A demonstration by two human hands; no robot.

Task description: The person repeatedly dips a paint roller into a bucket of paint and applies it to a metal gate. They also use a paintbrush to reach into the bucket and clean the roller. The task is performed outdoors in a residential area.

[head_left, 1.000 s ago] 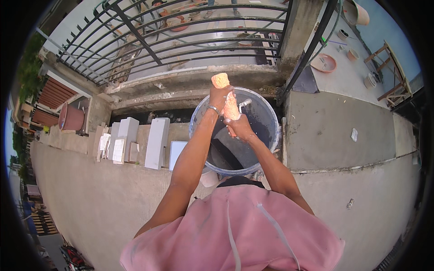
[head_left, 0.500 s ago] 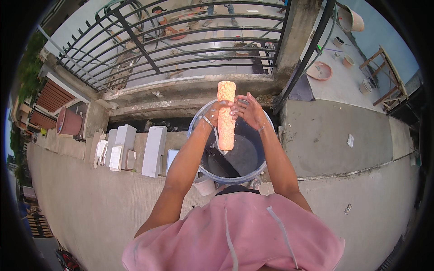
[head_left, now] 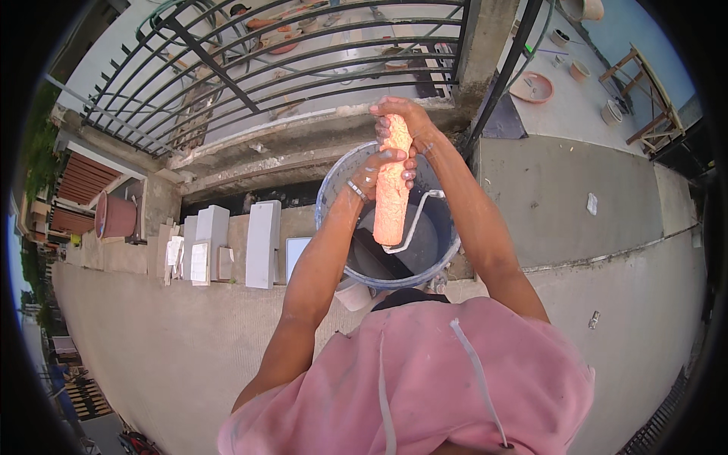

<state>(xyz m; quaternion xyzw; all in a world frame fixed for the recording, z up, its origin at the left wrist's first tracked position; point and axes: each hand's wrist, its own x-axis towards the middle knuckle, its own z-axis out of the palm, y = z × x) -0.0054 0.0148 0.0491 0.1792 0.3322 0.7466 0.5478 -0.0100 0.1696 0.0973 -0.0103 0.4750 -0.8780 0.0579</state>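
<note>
An orange, rough-napped paint roller (head_left: 391, 199) stands on end over a large blue tub (head_left: 453, 254). My left hand (head_left: 373, 173) is wrapped around its middle, with pale smears on the fingers. My right hand (head_left: 404, 120) is closed around the roller's upper end, the fingers curling over its far side. From the roller's lower end a white bent wire frame (head_left: 415, 224) rises on the right; its handle is not clearly seen. Murky grey liquid (head_left: 413, 239) fills the tub's bottom, and a dark strip lies across it.
Pale blocks (head_left: 262, 244) stand left of the tub, and a small white bucket (head_left: 353, 294) sits at its near side. A black metal fence (head_left: 250, 95) on a low wall runs behind. Beyond it, a person (head_left: 239, 26) works. A wooden stand (head_left: 644, 98) is at far right.
My right hand, loosely spread beside the roller before, now grips its upper end. The roller has turned, so its wire frame shows on the right. The view has shifted slightly.
</note>
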